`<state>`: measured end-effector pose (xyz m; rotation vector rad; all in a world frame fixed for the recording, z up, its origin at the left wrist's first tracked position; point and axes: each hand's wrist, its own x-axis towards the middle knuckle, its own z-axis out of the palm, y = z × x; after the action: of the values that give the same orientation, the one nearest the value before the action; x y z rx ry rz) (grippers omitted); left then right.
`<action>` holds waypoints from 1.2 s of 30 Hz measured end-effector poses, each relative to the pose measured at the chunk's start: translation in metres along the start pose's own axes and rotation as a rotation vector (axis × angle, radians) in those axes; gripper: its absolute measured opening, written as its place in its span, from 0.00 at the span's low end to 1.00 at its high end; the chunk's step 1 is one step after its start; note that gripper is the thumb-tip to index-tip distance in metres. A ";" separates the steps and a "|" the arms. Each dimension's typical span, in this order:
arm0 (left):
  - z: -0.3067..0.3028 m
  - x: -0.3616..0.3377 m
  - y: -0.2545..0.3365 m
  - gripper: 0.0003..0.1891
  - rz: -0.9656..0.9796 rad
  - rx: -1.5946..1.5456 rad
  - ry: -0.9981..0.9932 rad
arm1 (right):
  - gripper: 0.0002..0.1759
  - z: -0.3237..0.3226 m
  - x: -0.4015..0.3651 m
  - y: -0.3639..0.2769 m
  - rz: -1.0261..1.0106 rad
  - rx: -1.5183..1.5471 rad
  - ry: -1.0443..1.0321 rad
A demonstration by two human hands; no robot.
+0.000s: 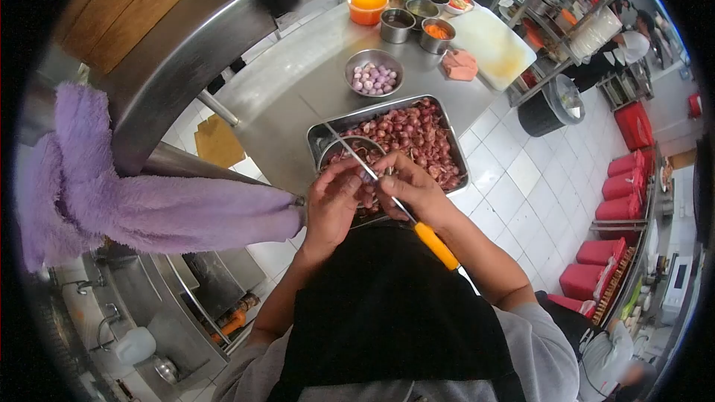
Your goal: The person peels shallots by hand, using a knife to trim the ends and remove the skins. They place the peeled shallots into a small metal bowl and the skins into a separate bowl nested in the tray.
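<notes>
The right hand (414, 187) is curled in, its fingers closed about the metal blade of a knife (436, 246), whose yellow handle points back past the wrist toward the body. The left hand (335, 205) is bent inward just beside it, fingertips gathered around what looks like a small purple shallot (365, 180), partly hidden by the blade and fingers. Both hands are over the near side of a metal tray (456, 143) filled with reddish, skin-on shallots (413, 128). At the tray's left end sits a metal bowl (323, 152), its contents mostly covered by the hands.

Just beyond the tray, on the steel tabletop (279, 134), a second bowl (372, 57) holds pale purple peeled shallots (375, 79). Farther back are a folded pink cloth (459, 65), touching a white cutting board (484, 37), and a cluster of metal containers, one with orange shreds (437, 32), near an orange tub (365, 15). A purple towel (201, 212) hangs at the left, above a sink area with a white jug (135, 345). To the right, on the tiled floor, stands a black bin (542, 115); red bins (625, 184) line the far side.
</notes>
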<state>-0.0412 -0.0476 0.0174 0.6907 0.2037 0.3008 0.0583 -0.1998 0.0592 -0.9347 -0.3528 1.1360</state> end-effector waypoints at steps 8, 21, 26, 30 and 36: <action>-0.014 0.004 -0.009 0.15 -0.004 0.090 -0.027 | 0.16 -0.008 0.004 0.009 0.038 0.041 0.074; -0.035 0.000 -0.005 0.14 -0.003 0.094 0.071 | 0.16 -0.036 0.011 0.030 -0.012 -0.248 0.248; -0.036 0.002 -0.003 0.12 0.026 0.142 0.089 | 0.18 -0.020 0.005 0.025 -0.031 -0.242 0.112; -0.026 0.001 -0.002 0.12 0.052 0.110 0.100 | 0.29 0.001 -0.002 0.015 -0.066 -0.356 0.060; -0.016 -0.002 0.003 0.12 0.058 0.071 0.077 | 0.32 0.009 -0.004 0.009 -0.082 -0.444 0.037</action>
<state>-0.0481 -0.0367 0.0069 0.7567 0.2691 0.3774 0.0444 -0.1983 0.0583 -1.3146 -0.6229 0.9806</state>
